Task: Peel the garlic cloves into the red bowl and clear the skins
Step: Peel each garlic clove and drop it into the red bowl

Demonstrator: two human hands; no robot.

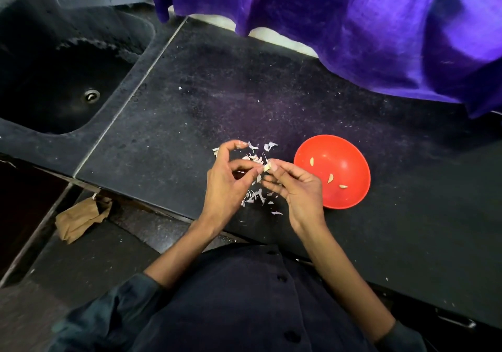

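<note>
On the dark counter (pixel 244 85), a red bowl (pixel 350 147) at about four o'clock holds three pale peeled cloves (pixel 330 178). At its nine o'clock, the left hand (pixel 226 181) and right hand (pixel 294 185) together pinch a small, pale, partly skinned garlic clove (pixel 267 168) above scattered white papery skins (pixel 255 196).

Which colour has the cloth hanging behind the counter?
The cloth is purple, seen in the head view.

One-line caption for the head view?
Both hands pinch a garlic clove over skins; red bowl holds three cloves.
</note>
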